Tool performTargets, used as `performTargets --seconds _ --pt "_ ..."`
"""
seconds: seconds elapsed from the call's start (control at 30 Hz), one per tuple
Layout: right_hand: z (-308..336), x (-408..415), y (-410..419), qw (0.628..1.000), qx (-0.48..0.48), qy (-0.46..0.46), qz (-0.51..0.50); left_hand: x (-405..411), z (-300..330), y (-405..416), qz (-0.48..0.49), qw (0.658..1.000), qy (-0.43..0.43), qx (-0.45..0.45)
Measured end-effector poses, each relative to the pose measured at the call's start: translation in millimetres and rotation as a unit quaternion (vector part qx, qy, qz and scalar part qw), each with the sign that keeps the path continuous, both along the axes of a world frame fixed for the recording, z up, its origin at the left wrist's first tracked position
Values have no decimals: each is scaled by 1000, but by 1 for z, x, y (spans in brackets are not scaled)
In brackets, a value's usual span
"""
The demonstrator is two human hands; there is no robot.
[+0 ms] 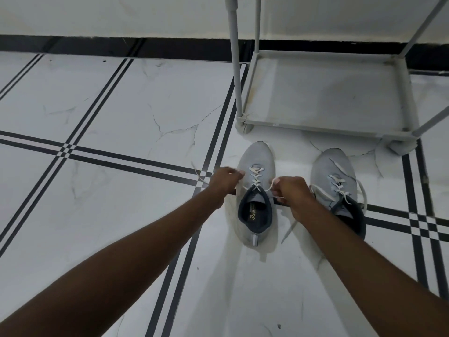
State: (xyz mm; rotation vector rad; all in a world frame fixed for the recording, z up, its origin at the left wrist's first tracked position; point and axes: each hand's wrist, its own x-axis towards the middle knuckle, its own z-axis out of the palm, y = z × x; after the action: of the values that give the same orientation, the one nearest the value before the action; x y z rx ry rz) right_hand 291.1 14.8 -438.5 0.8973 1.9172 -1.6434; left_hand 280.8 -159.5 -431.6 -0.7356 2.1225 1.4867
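Observation:
Two grey sneakers with white laces stand side by side on the tiled floor, toes pointing away from me. My left hand (pixel 224 182) is at the left side of the left sneaker (pixel 257 198) and pinches one end of its lace, which trails off to the left. At the shoe's right side, my right hand (pixel 290 194) pinches the other lace end (pixel 272 186), pulled out from the eyelets. The right sneaker (pixel 336 181) sits untouched with its laces loose over its sides.
A pale grey shoe rack (pixel 325 127) with thin poles stands just beyond the sneakers, its bottom shelf bare. White marble-look floor tiles (pixel 121 105) with black stripes spread to the left. A black skirting band runs along the wall at the back.

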Motion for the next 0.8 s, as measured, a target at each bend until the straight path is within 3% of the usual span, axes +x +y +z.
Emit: performTargets --seconds 0.07,0.2,0.33,0.5,0.67,0.73,0.8 --pt "7 -15 4 994 -76 4 -72 -11 8 9 36 996 25 74" --pt "40 -39 10 992 -65 104 -23 -21 30 19 35 982 35 183" --pt "61 -52 11 979 -57 178 79 -20 41 32 4 991 20 134" --pt "61 -60 13 964 -80 223 119 -23 46 40 -127 990 17 66" --pt "38 -54 21 972 -120 190 74 -27 55 28 -254 967 -1 8" --pt "32 -47 17 974 -129 159 98 -31 56 21 -268 963 2 -16" --pt "24 -41 13 975 -80 143 150 -36 56 15 -270 962 7 -40"
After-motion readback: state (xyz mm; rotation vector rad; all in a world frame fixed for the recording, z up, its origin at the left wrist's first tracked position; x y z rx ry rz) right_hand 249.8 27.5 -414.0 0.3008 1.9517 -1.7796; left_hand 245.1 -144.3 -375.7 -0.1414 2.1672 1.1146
